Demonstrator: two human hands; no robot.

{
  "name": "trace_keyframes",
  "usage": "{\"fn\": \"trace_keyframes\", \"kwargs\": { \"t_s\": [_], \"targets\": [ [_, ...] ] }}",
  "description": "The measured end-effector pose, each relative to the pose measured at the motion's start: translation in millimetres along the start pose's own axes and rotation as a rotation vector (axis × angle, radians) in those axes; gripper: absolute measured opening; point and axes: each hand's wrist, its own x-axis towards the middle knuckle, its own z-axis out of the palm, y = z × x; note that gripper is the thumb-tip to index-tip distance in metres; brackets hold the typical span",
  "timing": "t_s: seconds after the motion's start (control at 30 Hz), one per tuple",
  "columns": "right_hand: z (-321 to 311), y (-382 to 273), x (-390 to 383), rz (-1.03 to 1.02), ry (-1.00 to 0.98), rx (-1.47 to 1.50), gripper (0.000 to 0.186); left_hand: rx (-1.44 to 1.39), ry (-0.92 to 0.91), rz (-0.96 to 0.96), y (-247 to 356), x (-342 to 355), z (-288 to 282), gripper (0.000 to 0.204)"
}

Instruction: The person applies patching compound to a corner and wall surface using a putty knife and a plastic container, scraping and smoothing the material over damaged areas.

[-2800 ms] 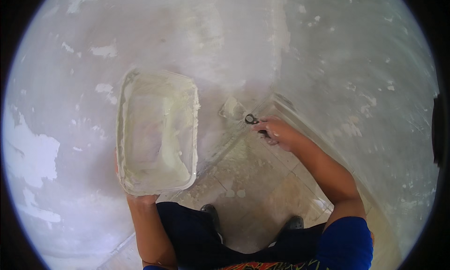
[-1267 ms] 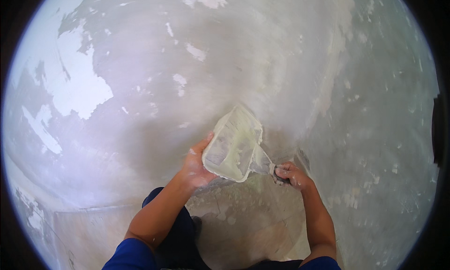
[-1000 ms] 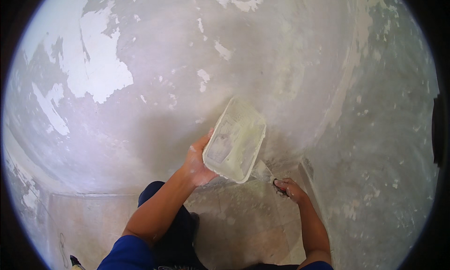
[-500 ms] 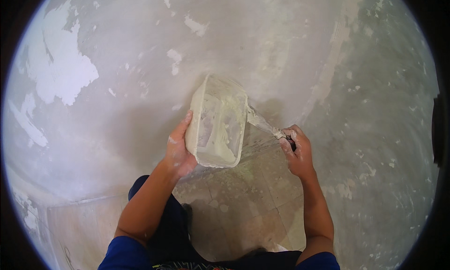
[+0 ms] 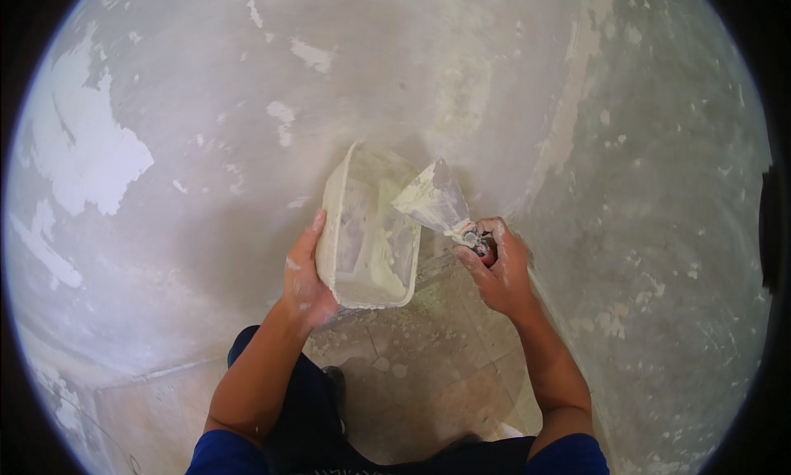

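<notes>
Cream-smeared rectangular plastic tub (image 5: 330, 236) in the left hand (image 5: 306, 285), a triangular metal putty knife (image 5: 438, 199) at its right rim.

The left hand grips the tub's left side, thumb along the outer wall, other fingers mostly hidden beneath, probably to keep it steady and its mouth upward. The right hand (image 5: 499, 267) has its fingers curled closed around the dark-and-red handle; the paste-coated blade overlaps the tub's right rim, though I cannot tell whether they touch. Held this close, the tub likely catches drips; its raised rim lies between handle and cream paste (image 5: 375, 257) inside. Around: a patchy grey wall (image 5: 231, 252), beige floor tiles (image 5: 461, 331), a dark shoe (image 5: 336, 393).
</notes>
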Motion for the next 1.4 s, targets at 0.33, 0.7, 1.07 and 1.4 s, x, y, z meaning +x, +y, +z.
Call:
{"fn": "trace_keyframes", "kwargs": {
  "t_s": [0.33, 0.7, 1.07, 1.4],
  "targets": [
    [-8.4, -12.3, 1.1, -0.221, 0.108, -0.166, 0.029, 0.022, -0.032, -0.032, -11.5, 6.7, -2.6, 0.065],
    [-46.8, -31.4, -5.2, -0.22, 0.026, -0.343, 0.028, 0.124, -0.019, 0.041, -14.1, 4.6, -0.6, 0.069],
    [-39.5, -41.1, 6.8, -0.591, 0.173, -0.725, 0.033, 0.141, -0.065, -0.054, -12.2, 2.5, 6.3, 0.066],
    [-36.1, -17.3, -0.7, -0.249, 0.064, -0.654, 0.029, 0.205, -0.098, -0.154, -22.4, 5.6, 2.1, 0.071]
  ]
}}
